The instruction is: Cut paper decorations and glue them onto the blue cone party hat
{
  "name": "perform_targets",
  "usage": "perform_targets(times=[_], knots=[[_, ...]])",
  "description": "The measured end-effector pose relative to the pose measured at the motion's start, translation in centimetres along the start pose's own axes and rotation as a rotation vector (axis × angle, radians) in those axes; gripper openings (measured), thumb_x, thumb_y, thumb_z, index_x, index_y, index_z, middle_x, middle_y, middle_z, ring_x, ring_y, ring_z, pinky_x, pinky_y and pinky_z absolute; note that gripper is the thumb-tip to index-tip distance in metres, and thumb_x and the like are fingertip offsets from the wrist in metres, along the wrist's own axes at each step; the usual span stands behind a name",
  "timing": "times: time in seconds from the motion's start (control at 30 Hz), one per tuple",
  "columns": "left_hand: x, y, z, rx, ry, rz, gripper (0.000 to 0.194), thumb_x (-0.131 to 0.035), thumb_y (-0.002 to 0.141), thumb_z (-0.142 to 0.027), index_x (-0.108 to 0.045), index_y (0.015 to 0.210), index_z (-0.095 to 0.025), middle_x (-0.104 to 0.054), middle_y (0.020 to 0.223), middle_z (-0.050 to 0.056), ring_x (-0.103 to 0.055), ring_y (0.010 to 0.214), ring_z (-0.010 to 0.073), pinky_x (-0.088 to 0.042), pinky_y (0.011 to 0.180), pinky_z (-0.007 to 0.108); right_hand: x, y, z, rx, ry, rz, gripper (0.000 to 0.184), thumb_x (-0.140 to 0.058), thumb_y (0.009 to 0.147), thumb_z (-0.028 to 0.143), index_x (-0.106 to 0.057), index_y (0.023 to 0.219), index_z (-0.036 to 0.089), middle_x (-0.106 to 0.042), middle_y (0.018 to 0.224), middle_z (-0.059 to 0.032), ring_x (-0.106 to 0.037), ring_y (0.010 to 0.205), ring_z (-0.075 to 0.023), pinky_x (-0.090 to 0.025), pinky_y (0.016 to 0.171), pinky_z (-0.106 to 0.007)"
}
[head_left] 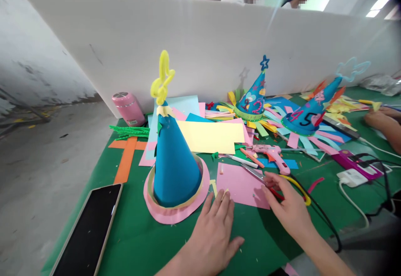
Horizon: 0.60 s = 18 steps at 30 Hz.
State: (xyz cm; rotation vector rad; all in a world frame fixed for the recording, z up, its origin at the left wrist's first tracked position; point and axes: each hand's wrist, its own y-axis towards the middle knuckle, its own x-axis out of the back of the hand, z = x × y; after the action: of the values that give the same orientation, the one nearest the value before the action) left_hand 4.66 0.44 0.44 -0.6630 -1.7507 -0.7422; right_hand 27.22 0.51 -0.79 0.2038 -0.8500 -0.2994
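– Broadest first?
– Beneath left hand [214, 230] and right hand [290, 205] alike, a green table [138, 246], crowded with paper beyond the fingertips. To the left of the left hand and a little beyond, a large blue cone hat [175, 163], upright and untouched.

– And how far along?
– Fairly far, judging by the build: already rolled into a cone, brimmed and topped. Perhaps short on ornament, though, beside the two smaller decorated hats [255, 94] [313, 113] well beyond the right hand, both bright with shapes and numerals.

– The grip?
– On the left, flat and apparently empty, with straight, slightly parted fingers by the near left corner of a pink sheet [241, 184]. On the right, curled closed around the handles of scissors [254, 172], with blades over the sheet's far side. Hard to tell how wide apart.

– Now the look of the hat?
– Plain blue over most of the cone. Round the base, nearest the left fingertips, a broad pink brim [166, 216]. At the peak, high beyond the left hand, a looped yellow topper [162, 89]. Below that, a pale yellow collar [165, 111], jagged-edged. Smallest, on the side away from both hands, a green piece [159, 126].
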Motion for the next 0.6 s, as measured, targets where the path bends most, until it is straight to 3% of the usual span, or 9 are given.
perform_targets(times=[0.13,0.3,0.6], knots=[[-1.2,-0.2,0.4,0.030,0.080,0.013,0.057,-0.031,0.085,-0.049,-0.043,0.124,-0.009,-0.042,0.132,0.014,-0.035,0.121,0.0289,-0.029,0.096,0.042,-0.6,1.5,1.6,0.151,-0.135,0.211,0.031,-0.044,0.082,0.026,-0.046,0.112,0.019,-0.060,0.101,-0.0083,-0.056,0.094,-0.0211,-0.047,0.079,-0.034],[-1.2,-0.2,0.5,0.013,0.124,0.012,0.055,-0.031,0.085,-0.049,-0.049,0.119,-0.009,-0.048,0.126,0.015,-0.042,0.116,0.0290,-0.032,0.090,0.042,-2.2,4.7,3.6,0.325,-0.382,0.468,0.036,-0.045,0.077,0.017,-0.048,0.114,0.017,-0.055,0.114,-0.0099,-0.049,0.105,-0.0236,-0.041,0.087,-0.037],[-1.6,0.3,0.7,-0.024,0.167,0.040,0.058,-0.029,0.084,-0.049,-0.053,0.115,-0.007,-0.055,0.117,0.017,-0.051,0.105,0.0329,-0.038,0.081,0.047,-4.0,8.4,6.1,0.349,-0.479,0.571,0.035,-0.060,0.067,0.036,-0.058,0.093,0.013,-0.062,0.089,-0.0133,-0.053,0.088,-0.0301,-0.039,0.075,-0.040]])
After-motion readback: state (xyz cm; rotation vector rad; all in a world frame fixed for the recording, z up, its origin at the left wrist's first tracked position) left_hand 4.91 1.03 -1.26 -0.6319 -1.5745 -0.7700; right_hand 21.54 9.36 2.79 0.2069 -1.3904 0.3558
